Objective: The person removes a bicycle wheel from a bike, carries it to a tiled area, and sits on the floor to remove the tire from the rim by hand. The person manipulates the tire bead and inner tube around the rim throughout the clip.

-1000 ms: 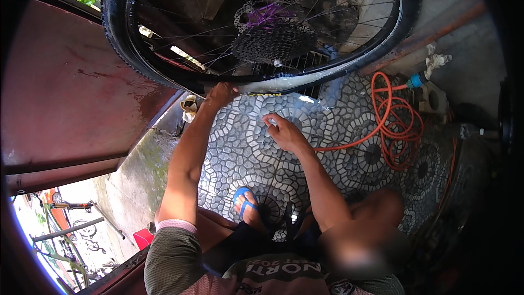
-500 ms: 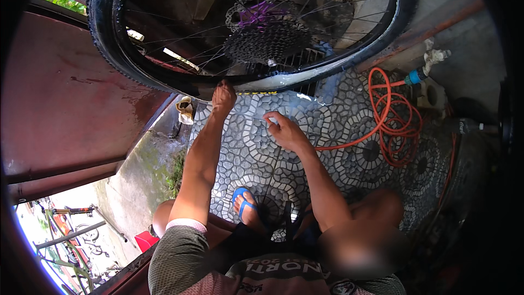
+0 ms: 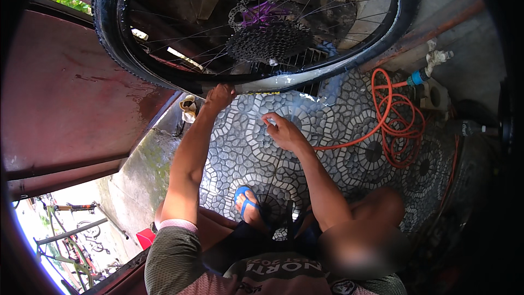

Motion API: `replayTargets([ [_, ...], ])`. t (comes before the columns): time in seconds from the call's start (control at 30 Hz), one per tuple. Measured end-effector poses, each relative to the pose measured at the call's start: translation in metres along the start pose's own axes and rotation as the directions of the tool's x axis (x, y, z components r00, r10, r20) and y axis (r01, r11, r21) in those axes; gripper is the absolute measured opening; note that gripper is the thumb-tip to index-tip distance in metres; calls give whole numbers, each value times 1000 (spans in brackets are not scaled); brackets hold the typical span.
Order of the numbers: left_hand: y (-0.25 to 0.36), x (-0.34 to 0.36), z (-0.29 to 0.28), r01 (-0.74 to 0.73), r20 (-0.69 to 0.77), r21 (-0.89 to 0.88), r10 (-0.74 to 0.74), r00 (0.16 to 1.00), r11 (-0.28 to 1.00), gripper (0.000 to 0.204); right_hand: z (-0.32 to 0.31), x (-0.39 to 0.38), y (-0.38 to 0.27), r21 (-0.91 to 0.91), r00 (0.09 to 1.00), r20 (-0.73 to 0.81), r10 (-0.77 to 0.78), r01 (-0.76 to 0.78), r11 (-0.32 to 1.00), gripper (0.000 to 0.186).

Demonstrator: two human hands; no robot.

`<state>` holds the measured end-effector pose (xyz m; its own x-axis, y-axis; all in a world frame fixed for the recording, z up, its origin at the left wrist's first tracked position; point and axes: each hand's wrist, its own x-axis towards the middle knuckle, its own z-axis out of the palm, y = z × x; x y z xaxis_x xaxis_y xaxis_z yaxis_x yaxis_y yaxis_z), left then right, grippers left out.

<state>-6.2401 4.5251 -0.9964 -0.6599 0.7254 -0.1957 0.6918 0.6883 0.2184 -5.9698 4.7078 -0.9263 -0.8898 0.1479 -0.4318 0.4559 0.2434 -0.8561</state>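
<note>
Your shirt (image 3: 218, 284): pinkish low down, dark chest panel (image 3: 238, 269), pale lettering (image 3: 284, 267), round emblem (image 3: 344, 287) near its right edge | your left sleeve (image 3: 173, 257): short, grey-green, finely textured, pale pink cuff (image 3: 179, 224) | your legwear (image 3: 232, 248): dark | your flip-flop (image 3: 248, 204): blue, matching strap | your left hand (image 3: 219, 98), right hand (image 3: 284, 133): bare

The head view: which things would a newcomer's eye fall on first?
The bicycle wheel across the top strikes first, its purple hub bright above the dark sprockets. The left hand is at the wheel's lower edge, while the right hand is apart from it, over the patterned stone floor. To the right, an orange hose lies in loops.
</note>
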Motion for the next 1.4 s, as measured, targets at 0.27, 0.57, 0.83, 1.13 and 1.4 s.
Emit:
replayTargets([
  [0.27,-7,14,19,-93,-126,-124,77,989,988,24,-4,-7,-1,4,999,2,33,-33,999,36],
  [0.57,-19,6,52,248,-297,169,-191,935,954,34,-8,-12,-17,-24,1000,13,20,-20,1000,36],
  [0.83,1,-7,-50,10,-114,315,27,993,949,29,-2,-4,5,-44,1000,1,31,-31,999,36],
  [1.13,8,-7,-24,-13,56,89,8,998,996,23,-2,-4,3,-31,996,41,75,-74,997,38],
  [1.4,37,13,-11,-62,135,356,15,991,932,20,-9,-12,-7,-35,990,53,130,-129,991,37],
])
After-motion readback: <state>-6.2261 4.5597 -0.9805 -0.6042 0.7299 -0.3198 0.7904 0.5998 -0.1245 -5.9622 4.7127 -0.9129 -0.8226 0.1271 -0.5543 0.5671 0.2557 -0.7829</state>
